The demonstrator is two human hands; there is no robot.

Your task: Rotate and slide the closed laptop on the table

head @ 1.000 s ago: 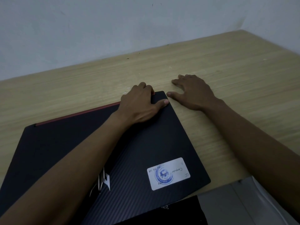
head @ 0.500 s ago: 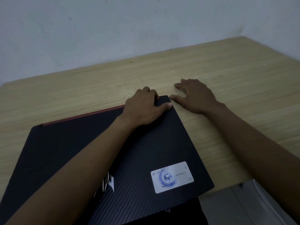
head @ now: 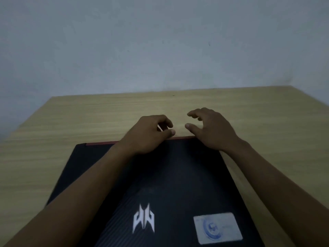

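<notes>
The closed black laptop [head: 178, 175] lies flat on the wooden table [head: 89, 118], its red-trimmed far edge facing the wall. A white logo and a white sticker [head: 218, 228] show on the lid. My left hand [head: 151, 134] rests its heel on the lid near the middle of the far edge, with fingers loosely curled and raised past that edge. My right hand [head: 211, 131] sits over the laptop's far right corner, fingers spread and arched above the table. Neither hand closes around the laptop. Both forearms cross the lid and hide parts of it.
A plain grey wall [head: 160, 50] rises right behind the table's far edge. Bare wood lies beyond the laptop and on both sides of it. The table's left edge slants down towards the lower left.
The view has swung, so the laptop now faces me squarely. My left hand has left the far right corner and sits further left along the edge. My right hand has moved from the table onto that corner.
</notes>
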